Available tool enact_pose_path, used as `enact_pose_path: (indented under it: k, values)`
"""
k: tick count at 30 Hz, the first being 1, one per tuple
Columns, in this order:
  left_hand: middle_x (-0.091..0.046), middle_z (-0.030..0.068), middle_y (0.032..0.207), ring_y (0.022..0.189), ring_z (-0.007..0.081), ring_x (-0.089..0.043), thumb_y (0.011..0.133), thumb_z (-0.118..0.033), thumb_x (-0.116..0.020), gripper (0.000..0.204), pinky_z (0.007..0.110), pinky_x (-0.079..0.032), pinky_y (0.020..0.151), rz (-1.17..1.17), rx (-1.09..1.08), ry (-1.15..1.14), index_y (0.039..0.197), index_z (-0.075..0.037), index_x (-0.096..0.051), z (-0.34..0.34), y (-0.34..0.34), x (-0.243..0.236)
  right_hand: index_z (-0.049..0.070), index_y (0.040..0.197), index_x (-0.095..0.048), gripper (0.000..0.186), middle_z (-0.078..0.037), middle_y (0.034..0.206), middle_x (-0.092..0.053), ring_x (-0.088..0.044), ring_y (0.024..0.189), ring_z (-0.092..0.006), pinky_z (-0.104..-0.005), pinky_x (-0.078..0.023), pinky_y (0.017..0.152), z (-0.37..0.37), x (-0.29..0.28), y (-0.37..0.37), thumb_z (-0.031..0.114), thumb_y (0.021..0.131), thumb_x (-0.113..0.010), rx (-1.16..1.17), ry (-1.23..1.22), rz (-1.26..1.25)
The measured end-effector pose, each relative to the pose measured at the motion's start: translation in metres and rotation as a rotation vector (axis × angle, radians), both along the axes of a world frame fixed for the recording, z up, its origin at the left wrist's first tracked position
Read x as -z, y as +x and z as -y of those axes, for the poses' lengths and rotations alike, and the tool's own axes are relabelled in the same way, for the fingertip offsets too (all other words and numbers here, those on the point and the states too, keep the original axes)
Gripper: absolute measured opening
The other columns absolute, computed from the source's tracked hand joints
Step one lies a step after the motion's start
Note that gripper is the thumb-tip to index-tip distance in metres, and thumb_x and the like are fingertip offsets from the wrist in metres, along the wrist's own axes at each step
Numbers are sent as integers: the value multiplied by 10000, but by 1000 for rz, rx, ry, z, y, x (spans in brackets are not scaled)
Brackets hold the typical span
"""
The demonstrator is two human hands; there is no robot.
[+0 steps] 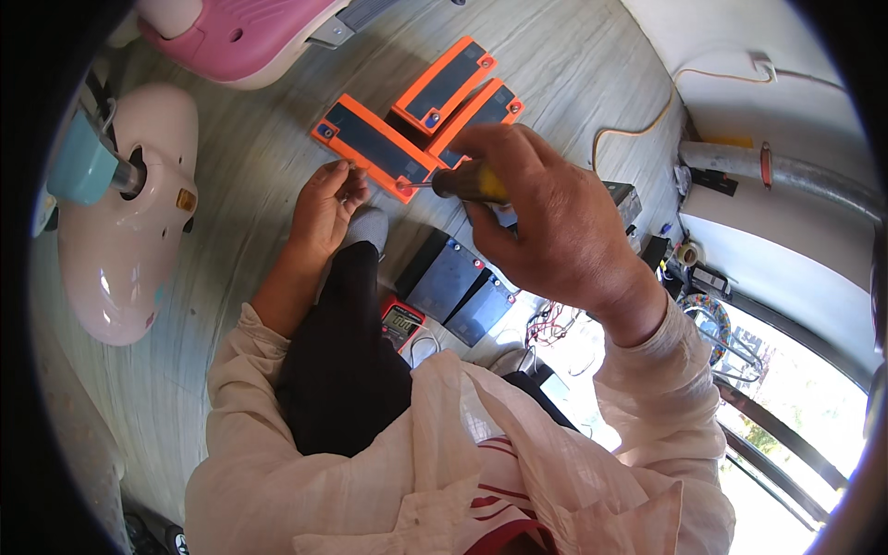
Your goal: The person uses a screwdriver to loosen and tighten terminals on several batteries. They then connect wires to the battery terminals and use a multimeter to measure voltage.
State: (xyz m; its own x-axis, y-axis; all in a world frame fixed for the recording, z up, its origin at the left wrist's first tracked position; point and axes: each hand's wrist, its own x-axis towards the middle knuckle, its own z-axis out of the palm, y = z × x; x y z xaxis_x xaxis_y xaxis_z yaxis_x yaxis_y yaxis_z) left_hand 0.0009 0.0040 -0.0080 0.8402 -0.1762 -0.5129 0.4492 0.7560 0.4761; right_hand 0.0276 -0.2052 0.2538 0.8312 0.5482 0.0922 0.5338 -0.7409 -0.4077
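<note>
My right hand [546,222] is wrapped round a yellow-and-black screwdriver [467,184], whose thin shaft reaches the red terminal [404,188] on an orange battery with a dark top [365,139]. Beside that battery's near-left edge, my left hand [328,199] has its fingertips curled together; what they hold, if anything, is too small to make out. Two more orange batteries [442,81] [486,106] lie close behind and to the right of the first, partly covered by my right hand.
Dark batteries [439,277] and a red multimeter [399,326] sit beside my leg, with tangled wires [546,324] to their right. A pale scooter body [116,259] stands at left, a pink one [222,28] at top. A pipe [805,176] runs along the right wall.
</note>
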Motion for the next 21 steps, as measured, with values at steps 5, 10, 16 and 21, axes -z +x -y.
enact_pose_path:
  k: [5,10,16,21]
  values:
    - [-664,39,937,810,105,-637,990,-176,-582,120,256,-556,753,-5,3,-2,1039,-68,-600,-2,0,-2,54,1023,-515,441,-99,751,-633,-662,650,-326,-415,-511,536,-4,-11,-4,326,783,-766,123,-238,-117]
    - [-664,40,941,810,107,-638,991,-171,-577,120,256,-556,753,-7,11,-6,1044,-66,-601,-3,-1,-1,48,1015,-519,434,-105,753,-632,-664,646,-312,-401,-504,507,-3,-4,-3,318,781,-764,20,-118,-9]
    - [-665,42,941,813,108,-632,993,-169,-573,121,259,-553,756,-14,5,5,1042,-63,-604,-3,-1,-3,49,1017,-530,370,-94,770,-643,-662,621,-298,-397,-495,479,-1,-8,-3,272,803,-733,66,-97,-66]
    - [-665,41,940,818,107,-628,992,-177,-576,128,259,-547,756,-17,-2,10,1043,-64,-608,-6,-2,-1,49,1054,-528,351,-117,859,-660,-669,659,-321,-406,-510,503,-7,-12,-5,228,814,-712,93,-238,-100]
